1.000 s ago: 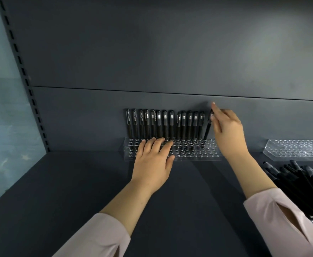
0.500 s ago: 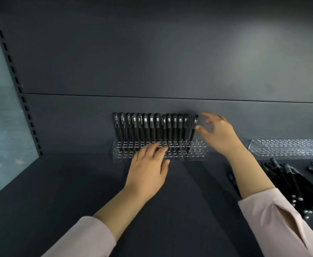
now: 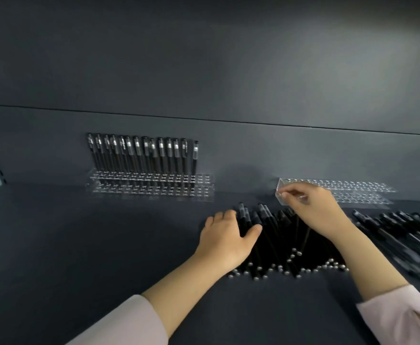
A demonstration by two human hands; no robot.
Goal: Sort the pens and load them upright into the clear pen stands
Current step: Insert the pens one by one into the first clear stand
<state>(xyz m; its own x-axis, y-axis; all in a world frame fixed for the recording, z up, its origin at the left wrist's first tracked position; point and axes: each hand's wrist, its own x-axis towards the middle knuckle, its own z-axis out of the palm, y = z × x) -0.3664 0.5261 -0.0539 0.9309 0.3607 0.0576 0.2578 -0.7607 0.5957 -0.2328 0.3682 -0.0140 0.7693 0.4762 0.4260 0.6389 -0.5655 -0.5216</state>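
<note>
A heap of loose pens (image 3: pixel 283 247) was recorded on the dark shelf (image 3: pixel 79 232) at 5 o'clock, partly covered by both forearms; a second heap (image 3: pixel 407 235) lay at 3 o'clock. Both hands had been withdrawn from the loaded stand (image 3: pixel 204 192) at 10 o'clock, its back row filled with upright pens (image 3: pixel 141 155). The left hand (image 3: pixel 225 235) was laid on the heap, thumb spread, fingers bent down; a grip could not be confirmed. The empty stand (image 3: pixel 363 192) at 2 o'clock was pinched at its left end by the right hand (image 3: pixel 313 210).

Dark shelf (image 3: pixel 79 245): stands (image 3: pixel 151 185), loose pens (image 3: pixel 286 245)
</note>
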